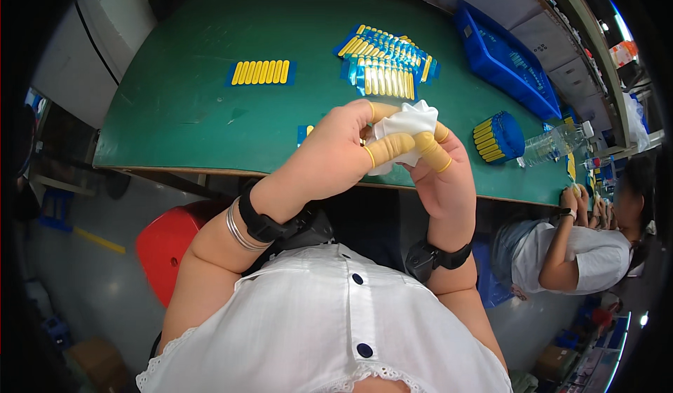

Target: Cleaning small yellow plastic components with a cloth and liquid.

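Both hands hold a crumpled white wiping cloth [412, 120] just above the near edge of the green table. My left hand [343, 142] is closed on its left side, with yellow finger cots on the thumb and a finger. On the cloth's right side, my right hand [445, 177] pinches it, also wearing yellow finger cots. Whether anything lies inside the folds is hidden. Behind my left hand, a blue piece with yellow strips [304, 134] shows only partly. Beyond the cloth lies a pile of blue sheets with yellow rounded strips [385, 78].
A single blue sheet with yellow strips [261, 73] lies at the left on the green table [189, 120]. To the right are a round blue bundle with yellow strips [499, 137], a clear bottle [557, 145] and a blue tray [484, 55]. A red stool [162, 246] and a co-worker [582, 253] flank me.
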Demonstrator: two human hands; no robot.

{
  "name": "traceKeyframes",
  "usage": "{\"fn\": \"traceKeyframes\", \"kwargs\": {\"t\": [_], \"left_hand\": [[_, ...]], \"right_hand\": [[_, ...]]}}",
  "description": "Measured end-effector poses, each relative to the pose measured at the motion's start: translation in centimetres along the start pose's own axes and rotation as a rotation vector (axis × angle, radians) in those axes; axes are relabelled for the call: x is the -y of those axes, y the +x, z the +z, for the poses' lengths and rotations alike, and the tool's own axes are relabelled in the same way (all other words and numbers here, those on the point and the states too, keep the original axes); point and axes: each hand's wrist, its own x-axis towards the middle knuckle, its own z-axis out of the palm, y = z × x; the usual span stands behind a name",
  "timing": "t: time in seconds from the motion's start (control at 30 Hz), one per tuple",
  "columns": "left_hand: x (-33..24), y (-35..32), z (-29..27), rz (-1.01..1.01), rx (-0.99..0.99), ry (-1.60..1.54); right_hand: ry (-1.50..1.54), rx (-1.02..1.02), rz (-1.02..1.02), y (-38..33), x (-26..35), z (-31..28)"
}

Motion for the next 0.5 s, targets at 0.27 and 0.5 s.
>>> {"fn": "traceKeyframes", "kwargs": {"t": [0.27,0.5], "left_hand": [[1.6,-0.7,-1.9,0.007,-0.076,-0.09],[1.6,-0.6,-1.6,0.009,0.053,-0.176]], "right_hand": [[-0.23,-0.046,0.087,-0.8,-0.8,-0.3],[-0.317,-0.078,-0.138,-0.7,-1.6,-0.2]]}}
